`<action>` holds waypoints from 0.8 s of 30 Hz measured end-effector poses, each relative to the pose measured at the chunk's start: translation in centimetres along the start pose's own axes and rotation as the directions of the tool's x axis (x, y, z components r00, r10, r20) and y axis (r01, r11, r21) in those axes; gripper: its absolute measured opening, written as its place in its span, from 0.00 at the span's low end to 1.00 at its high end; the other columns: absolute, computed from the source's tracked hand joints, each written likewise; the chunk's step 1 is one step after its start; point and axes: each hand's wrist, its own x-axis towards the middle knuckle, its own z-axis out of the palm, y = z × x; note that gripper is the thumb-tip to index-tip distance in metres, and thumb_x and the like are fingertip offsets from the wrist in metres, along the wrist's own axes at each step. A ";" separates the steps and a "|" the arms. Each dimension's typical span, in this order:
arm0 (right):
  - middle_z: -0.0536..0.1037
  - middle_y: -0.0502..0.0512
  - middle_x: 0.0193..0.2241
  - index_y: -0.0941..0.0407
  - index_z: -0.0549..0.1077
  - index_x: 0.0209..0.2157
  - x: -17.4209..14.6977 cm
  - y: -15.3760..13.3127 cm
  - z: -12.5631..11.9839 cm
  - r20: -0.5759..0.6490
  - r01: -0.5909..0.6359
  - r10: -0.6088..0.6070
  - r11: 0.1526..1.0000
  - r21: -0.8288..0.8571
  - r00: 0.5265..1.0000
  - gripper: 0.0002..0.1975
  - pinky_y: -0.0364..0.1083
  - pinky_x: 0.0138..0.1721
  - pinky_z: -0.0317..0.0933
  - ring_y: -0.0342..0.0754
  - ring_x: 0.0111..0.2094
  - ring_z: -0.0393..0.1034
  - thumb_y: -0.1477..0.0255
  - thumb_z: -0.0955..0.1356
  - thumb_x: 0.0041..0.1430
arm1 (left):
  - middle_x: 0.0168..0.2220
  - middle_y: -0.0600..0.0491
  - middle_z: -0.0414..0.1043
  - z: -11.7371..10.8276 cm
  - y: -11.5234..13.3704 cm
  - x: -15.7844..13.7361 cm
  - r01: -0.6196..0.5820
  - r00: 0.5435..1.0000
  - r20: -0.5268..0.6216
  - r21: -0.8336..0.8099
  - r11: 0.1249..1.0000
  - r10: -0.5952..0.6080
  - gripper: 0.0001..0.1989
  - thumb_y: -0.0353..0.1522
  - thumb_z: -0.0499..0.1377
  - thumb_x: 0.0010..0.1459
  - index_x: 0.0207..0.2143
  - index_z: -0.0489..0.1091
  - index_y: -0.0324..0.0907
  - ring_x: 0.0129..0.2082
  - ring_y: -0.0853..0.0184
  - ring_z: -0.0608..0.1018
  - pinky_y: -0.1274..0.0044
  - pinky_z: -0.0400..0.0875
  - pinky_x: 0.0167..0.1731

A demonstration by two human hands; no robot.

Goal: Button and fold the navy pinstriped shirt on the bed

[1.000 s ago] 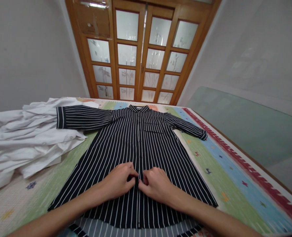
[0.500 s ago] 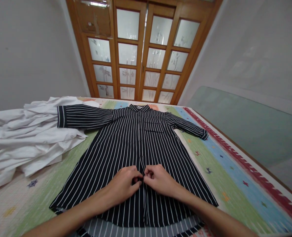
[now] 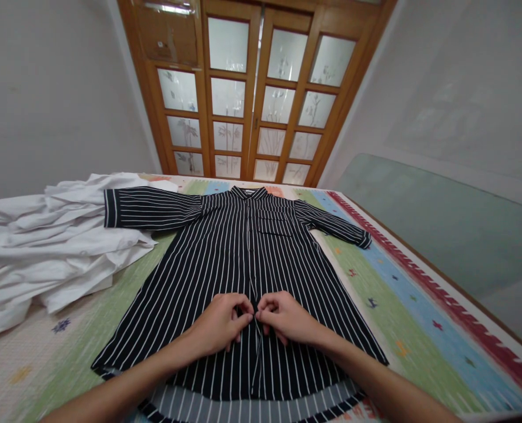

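Note:
A black shirt with white stripes (image 3: 217,252) lies spread out face up, collar away from me and hem nearest. Its sleeves reach out to both sides. At the lower part of the front opening, my left hand (image 3: 226,320) pinches one edge of the placket between thumb and forefinger. Facing it, almost fingertip to fingertip, my right hand (image 3: 287,317) pinches the other edge. Whatever button or buttonhole sits between the fingertips is hidden. Below the hands the two front edges hang slightly apart.
Crumpled white cloth (image 3: 67,241) lies at the left, partly under the striped cuff. A colourful patterned bed cover (image 3: 402,311) lies beneath everything. A pale green headboard-like panel (image 3: 441,217) stands along the right, and wooden glazed doors (image 3: 252,100) stand at the far end.
Both hands stay at the same spot on the placket. The fingers have shifted their pinch, with the lower fingers loosening downward. The hem has moved slightly upward in view.

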 end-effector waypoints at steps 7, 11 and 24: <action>0.74 0.45 0.18 0.58 0.69 0.29 0.1 0.0 0.0 0.011 -0.016 0.016 0.999 0.028 1.000 0.04 0.35 0.09 0.46 0.34 0.09 0.58 0.72 0.65 0.54 | 0.20 0.59 0.70 0.2 -1.4 0.7 0.040 0.999 0.039 -0.205 0.978 -0.033 0.08 0.34 0.56 0.56 0.36 0.68 0.39 0.13 0.73 0.72 0.84 0.62 0.13; 0.75 0.46 0.19 0.58 0.70 0.28 0.2 0.3 0.0 -0.021 -0.017 0.017 1.000 0.004 1.000 0.05 0.35 0.09 0.47 0.35 0.09 0.59 0.71 0.66 0.54 | 0.23 0.57 0.70 0.4 -2.2 1.2 0.023 1.000 0.021 -0.339 0.940 -0.016 0.09 0.34 0.59 0.53 0.35 0.66 0.38 0.18 0.71 0.75 0.82 0.67 0.15; 0.76 0.47 0.17 0.58 0.66 0.26 0.4 -0.2 -0.5 0.056 -0.163 0.155 0.962 0.220 0.986 0.04 0.35 0.08 0.43 0.36 0.08 0.59 0.72 0.65 0.49 | 0.20 0.58 0.70 0.1 -1.5 1.2 0.080 0.997 0.038 -0.419 0.905 -0.071 0.08 0.32 0.61 0.51 0.33 0.67 0.37 0.17 0.71 0.75 0.80 0.70 0.16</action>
